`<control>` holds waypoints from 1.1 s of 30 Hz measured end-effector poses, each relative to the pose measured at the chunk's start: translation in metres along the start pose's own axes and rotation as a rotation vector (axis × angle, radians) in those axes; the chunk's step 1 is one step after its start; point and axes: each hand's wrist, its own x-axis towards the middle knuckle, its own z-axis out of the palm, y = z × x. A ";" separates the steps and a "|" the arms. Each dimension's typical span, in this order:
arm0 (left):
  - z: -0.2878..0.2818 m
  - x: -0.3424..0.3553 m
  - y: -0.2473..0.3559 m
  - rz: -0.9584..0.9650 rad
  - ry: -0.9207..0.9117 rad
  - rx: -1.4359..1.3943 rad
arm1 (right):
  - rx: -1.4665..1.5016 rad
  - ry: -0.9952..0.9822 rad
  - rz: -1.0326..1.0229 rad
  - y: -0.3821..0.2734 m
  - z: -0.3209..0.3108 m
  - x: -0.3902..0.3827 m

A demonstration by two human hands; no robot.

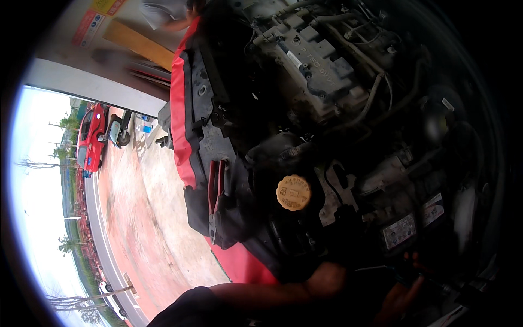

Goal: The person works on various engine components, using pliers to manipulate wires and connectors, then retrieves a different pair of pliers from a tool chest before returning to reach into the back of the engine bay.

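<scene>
My left forearm reaches in from the lower edge, and my left hand (327, 279) is low in the dark engine bay, its fingers lost in shadow. A thin metal rod (373, 267) lies between it and my right hand (404, 294). My right hand's fingers are curled round something dark that I cannot make out, beside a battery (400, 233) with pale labels. Farther left, a yellow ribbed filler cap (294, 192) stands out. Red-handled pliers (216, 199) rest on the dark front panel, away from both hands.
The engine cover (318, 65) and hoses fill the far part. A red cover (182, 109) drapes the car's front edge. Another person's arm (177, 24) shows at the top. Outside stand a red car (91, 137) and a motorbike (117, 131) on the paved ground (141, 201).
</scene>
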 end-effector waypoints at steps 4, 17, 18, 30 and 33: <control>0.005 -0.009 -0.003 0.004 -0.076 -0.024 | 0.009 -0.022 0.147 -0.014 -0.002 -0.003; -0.017 0.030 0.003 -0.319 -0.387 -0.211 | 0.601 0.164 0.102 -0.032 0.019 0.042; -0.015 0.036 0.006 -0.331 -0.396 -0.211 | 0.591 0.183 0.133 -0.031 0.017 0.041; -0.018 0.036 0.005 -0.350 -0.425 -0.189 | 0.623 0.276 0.336 -0.041 0.018 0.039; -0.014 0.029 0.001 -0.257 -0.476 -0.161 | 0.637 0.321 0.406 -0.039 0.014 0.026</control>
